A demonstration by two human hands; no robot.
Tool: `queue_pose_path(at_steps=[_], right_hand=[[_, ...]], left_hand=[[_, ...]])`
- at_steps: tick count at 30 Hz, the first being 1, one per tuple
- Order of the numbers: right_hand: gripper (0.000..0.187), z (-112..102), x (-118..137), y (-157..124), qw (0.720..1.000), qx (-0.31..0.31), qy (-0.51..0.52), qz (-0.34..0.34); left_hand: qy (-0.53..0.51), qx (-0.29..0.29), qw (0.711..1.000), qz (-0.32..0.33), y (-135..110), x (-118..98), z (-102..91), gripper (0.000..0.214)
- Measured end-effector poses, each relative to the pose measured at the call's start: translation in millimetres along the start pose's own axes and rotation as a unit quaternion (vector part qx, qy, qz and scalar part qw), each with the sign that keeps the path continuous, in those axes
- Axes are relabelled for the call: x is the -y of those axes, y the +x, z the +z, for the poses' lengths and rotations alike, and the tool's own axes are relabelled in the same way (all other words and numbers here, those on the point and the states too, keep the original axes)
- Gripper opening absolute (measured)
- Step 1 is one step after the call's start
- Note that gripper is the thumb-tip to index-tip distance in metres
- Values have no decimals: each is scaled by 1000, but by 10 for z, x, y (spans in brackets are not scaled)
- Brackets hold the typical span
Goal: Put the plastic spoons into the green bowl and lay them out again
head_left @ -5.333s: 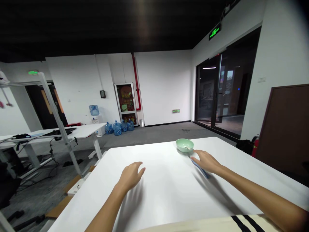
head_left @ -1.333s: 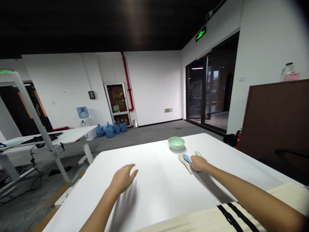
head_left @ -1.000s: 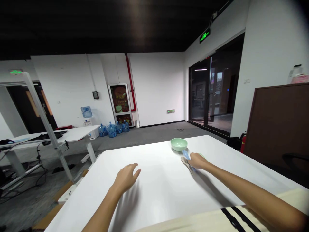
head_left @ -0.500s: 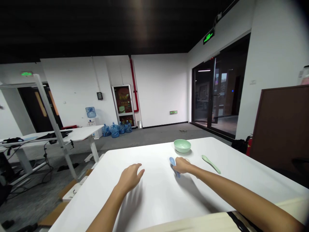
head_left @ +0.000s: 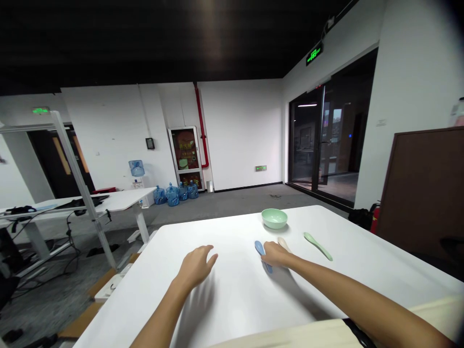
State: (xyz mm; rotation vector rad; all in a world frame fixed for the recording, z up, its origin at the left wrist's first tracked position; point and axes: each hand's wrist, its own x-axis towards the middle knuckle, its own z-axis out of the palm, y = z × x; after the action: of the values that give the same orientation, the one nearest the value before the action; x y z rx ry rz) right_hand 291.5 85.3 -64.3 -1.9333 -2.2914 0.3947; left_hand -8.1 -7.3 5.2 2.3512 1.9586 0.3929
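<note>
My right hand (head_left: 276,254) rests on the white table (head_left: 232,309) with its fingers closed over the handle of a blue spoon (head_left: 259,247), whose bowl sticks out to the left. A cream spoon (head_left: 283,241) lies just beyond the hand, partly hidden by it. A green spoon (head_left: 318,245) lies apart to the right. A pale green bowl (head_left: 274,218) stands farther back. My left hand (head_left: 196,266) lies flat on the table with its fingers spread, holding nothing.
Another white desk (head_left: 90,200) with cables stands to the left, beside a slanted metal frame (head_left: 83,186). Blue water jugs (head_left: 174,194) sit by the far wall. A brown panel (head_left: 424,188) rises at the right. Cardboard (head_left: 90,314) lies on the floor left of the table.
My right hand slid the blue spoon left across the table, away from the bowl. The green and cream spoons now lie uncovered to its right. My left hand stayed put.
</note>
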Motion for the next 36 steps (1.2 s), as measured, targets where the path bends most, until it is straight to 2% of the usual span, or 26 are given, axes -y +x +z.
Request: queue_pose_path(at_steps=[4,9,15,18,21,25,29,36], right_hand=[[21,10,0,-9,1000,-6,-28,-1],[33,-72,-3,9,999,-21,-38,4],[46,-473,-114,-44,997,-72,-21,20],[47,-668,-250,-153,993,-112,-17,26],[52,-761,-441,-294,990,-135,-17,22],[64,-711,-731,-454,988,-150,-18,-31],[76,-574,-932,-525,989,-146,-36,-17],[81,-486,-969,-549,991,-127,-45,-23]], left_hand=[[5,-2,1000,1,2,3,7,52],[6,-1,1000,-1,-6,-6,-7,51],[7,0,1000,-1,-5,-14,-10,51],[5,0,1000,-1,-3,-15,-5,51],[3,-1,1000,-3,-1,-12,0,51],[5,-9,1000,-7,10,4,13,49],[6,-12,1000,-8,21,15,24,51],[3,-13,1000,-13,20,17,29,52]])
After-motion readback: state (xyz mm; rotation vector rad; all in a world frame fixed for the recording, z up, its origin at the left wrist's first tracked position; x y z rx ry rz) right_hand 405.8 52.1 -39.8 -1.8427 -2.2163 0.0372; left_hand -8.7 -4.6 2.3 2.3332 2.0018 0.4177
